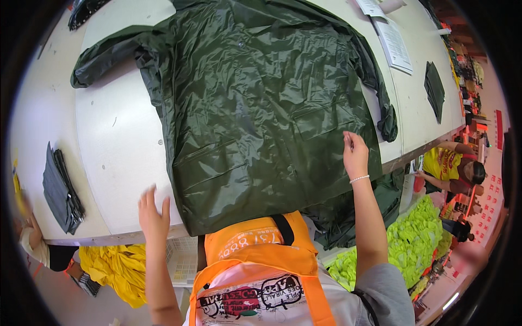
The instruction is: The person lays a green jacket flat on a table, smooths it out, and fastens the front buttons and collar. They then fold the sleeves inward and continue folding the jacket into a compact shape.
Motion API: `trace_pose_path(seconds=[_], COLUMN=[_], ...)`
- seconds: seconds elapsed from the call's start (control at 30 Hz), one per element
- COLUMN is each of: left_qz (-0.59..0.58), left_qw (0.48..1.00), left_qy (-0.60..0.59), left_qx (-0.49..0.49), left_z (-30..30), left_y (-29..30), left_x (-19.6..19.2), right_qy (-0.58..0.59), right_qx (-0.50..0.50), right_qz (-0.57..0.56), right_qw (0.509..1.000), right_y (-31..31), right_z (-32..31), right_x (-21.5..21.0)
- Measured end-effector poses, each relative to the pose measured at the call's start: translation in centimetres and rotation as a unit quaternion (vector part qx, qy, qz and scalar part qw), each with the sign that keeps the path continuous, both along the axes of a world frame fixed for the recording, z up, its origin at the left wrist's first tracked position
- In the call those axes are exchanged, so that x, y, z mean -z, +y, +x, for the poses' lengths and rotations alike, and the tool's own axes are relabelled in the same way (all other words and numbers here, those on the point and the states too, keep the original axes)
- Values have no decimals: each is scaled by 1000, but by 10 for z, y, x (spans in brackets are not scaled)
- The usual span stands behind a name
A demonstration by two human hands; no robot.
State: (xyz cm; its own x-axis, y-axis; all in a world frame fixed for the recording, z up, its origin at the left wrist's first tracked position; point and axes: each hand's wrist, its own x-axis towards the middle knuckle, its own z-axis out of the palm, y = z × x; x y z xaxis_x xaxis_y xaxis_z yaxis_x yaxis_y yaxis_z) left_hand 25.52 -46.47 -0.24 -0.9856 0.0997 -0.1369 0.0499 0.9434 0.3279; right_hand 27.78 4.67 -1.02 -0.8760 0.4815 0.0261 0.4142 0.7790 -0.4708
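A dark green, shiny raincoat (234, 103) lies spread flat on the white table, its hem toward me and its sleeves out to both sides. Two flap pockets and a snap front show on it. My left hand (154, 213) is open at the table's near edge, just left of the coat's lower corner, with nothing in it. Over the coat's lower right part is my right hand (355, 156), a bracelet on its wrist. Its thumb and fingertips are pinched together; whatever they may hold is too small to make out.
Folded dark green pieces lie on the table (119, 179) at left (61, 187) and right (434, 89). Printed sheets (392, 46) are at far right. Below the edge are yellow fabric (117, 269), a white crate (181, 258) and lime-green fabric (413, 236). Other people (454, 168) are nearby.
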Motion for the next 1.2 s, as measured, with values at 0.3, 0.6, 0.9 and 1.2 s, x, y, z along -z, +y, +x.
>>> trace_pose_path(seconds=[0.3, 0.6, 0.9, 1.2], left_qz=[-125, -301, -51, -22], left_qw=[990, 951, 992, 995], left_qy=[3, 52, 88, 61], left_qx=[62, -51, 77, 74], left_z=[-2, -22, -6, 0], left_y=[192, 173, 286, 278], left_x=[72, 57, 63, 71], right_qy=[-143, 214, 32, -84], right_qx=[80, 50, -395, -198], right_qz=[133, 155, 0, -210], right_qw=[977, 963, 918, 954], right_y=[187, 295, 108, 115], right_z=[-28, -57, -37, -141], right_x=[-10, -4, 43, 78])
